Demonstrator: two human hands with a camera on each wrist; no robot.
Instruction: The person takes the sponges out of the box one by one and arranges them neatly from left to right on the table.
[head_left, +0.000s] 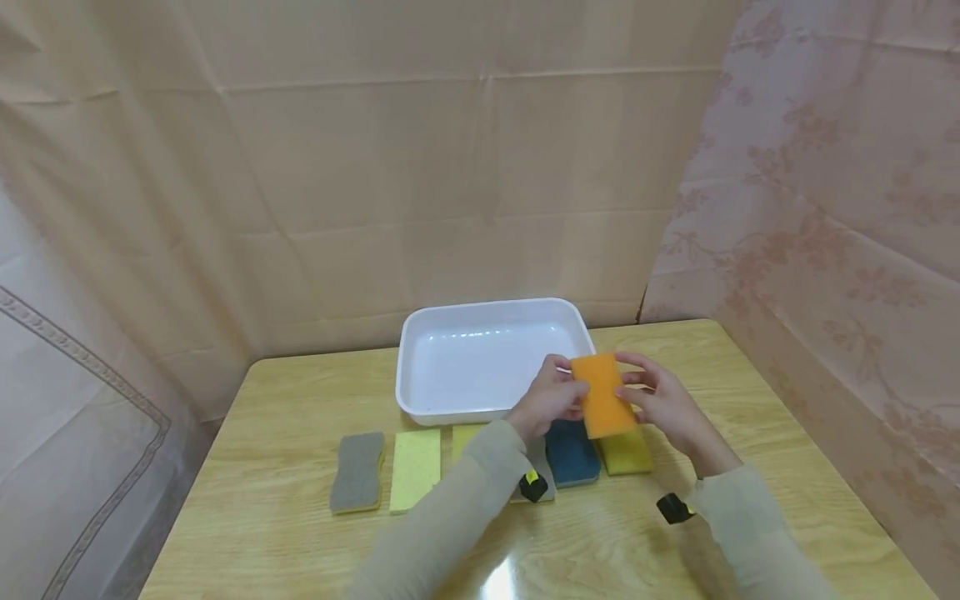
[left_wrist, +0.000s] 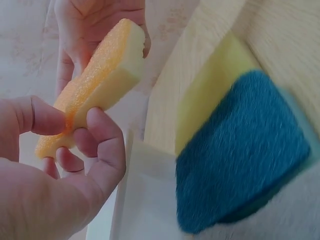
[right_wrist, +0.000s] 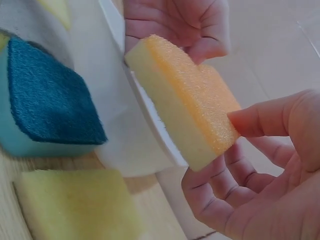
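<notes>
Both hands hold one sponge (head_left: 602, 398) up over the row of sponges, its orange scouring face toward the head camera. In the wrist views its pale yellow foam side (right_wrist: 172, 112) shows too. My left hand (head_left: 547, 398) pinches one long edge, thumb on the orange face and fingers behind. From the other side my right hand (head_left: 670, 407) pinches the opposite edge between thumb (right_wrist: 265, 117) and fingers. Below the held sponge lie a dark blue sponge (head_left: 572, 454) and a yellow sponge (head_left: 628, 452), the latter partly covered by it in the head view.
A white tray (head_left: 480, 367) stands behind the row. Farther left on the wooden table (head_left: 285, 417) lie a grey sponge (head_left: 357, 472), a pale yellow one (head_left: 415, 469), another yellow one (head_left: 465, 437) and a grey one (head_left: 542, 462) partly behind the left arm. Curtains hang behind the table.
</notes>
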